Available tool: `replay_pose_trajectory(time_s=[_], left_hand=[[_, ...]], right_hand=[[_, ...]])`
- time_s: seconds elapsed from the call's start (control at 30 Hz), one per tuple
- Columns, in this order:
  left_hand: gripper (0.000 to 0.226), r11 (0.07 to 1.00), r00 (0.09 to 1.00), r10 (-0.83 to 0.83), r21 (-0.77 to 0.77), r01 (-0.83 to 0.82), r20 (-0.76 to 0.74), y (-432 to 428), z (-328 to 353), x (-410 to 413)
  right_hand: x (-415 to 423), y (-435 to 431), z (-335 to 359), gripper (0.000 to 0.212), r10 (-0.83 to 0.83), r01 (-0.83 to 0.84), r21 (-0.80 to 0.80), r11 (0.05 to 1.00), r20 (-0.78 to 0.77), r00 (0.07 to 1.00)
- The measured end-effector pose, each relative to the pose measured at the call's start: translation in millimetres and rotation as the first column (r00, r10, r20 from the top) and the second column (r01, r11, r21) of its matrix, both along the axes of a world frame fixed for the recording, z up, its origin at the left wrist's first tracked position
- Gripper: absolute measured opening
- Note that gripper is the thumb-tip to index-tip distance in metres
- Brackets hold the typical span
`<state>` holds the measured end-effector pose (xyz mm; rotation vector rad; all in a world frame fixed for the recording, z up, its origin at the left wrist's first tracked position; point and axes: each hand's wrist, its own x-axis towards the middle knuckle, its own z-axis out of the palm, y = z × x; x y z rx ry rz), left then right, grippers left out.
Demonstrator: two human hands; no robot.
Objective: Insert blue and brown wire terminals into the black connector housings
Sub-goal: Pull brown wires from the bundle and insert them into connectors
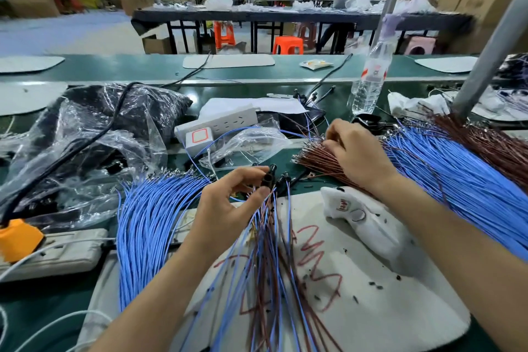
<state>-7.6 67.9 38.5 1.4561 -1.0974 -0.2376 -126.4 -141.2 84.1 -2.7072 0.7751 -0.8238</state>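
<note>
A pale felt mat (pixel 371 308) covers the near edge of the desk (pixel 143 68), scrawled with red marker and speckled with small dark bits. A loose sheaf of thin blue and brown leads (pixel 268 266) hangs down across it and runs out of view at the bottom.

Those leads rise to the left hand (pixel 228 203), whose thumb and curled fingers pinch a small, tubular black connector housing (pixel 268 177) at the top of the sheaf. A few more dark housings sit just beside it, too small to make out clearly. Left of that hand lies a thick, glossy fan of blue wires (pixel 148 223) with metal terminals at its far ends.

A soft white cloth item (pixel 368 220) lies on the mat under the right forearm. The right hand (pixel 357 157) rests knuckles-up on a flat bundle of brown wires (pixel 314 161). Its fingertips are curled down among the terminals and hidden, so I cannot tell whether they grip one. Further right spread more blue wires (pixel 457 180), then brown wires (pixel 485 140), both cut off by the edge.

Beyond these are crinkled clear plastic bags (pixel 85 134), a white power strip (pixel 220 120) and a ribbed clear water bottle (pixel 370 80). The room behind is blurred.
</note>
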Motion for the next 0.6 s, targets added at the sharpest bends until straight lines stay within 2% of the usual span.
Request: replay_pose_trajectory(time_s=[0.1,0.17,0.27,0.47,0.6], left_hand=[[0.018,0.999,0.992,-0.047,-0.028,0.044,-0.117,-2,0,-1],[0.019,0.996,0.980,-0.087,-0.044,0.080,-0.178,-3,0,-2],[0.019,0.984,0.948,-0.177,-0.079,0.162,-0.263,-2,1,-3],[0.017,0.955,0.886,-0.295,-0.121,0.270,-0.357,-1,6,-10],[0.020,0.956,0.893,-0.292,-0.115,0.269,-0.342,1,8,-9]], right_hand=[[2,17,5,0.002,0.168,-0.172,0.028,0.985,0.117,0.979],[0,25,4,0.003,0.294,-0.298,0.074,0.952,0.062,0.954],[-5,32,-3,0.004,0.406,-0.400,0.096,0.912,-0.051,0.913],[-21,42,-10,0.005,0.446,-0.437,0.201,0.877,-0.001,0.895],[-31,43,-14,0.006,0.395,-0.374,0.222,0.900,-0.055,0.917]])
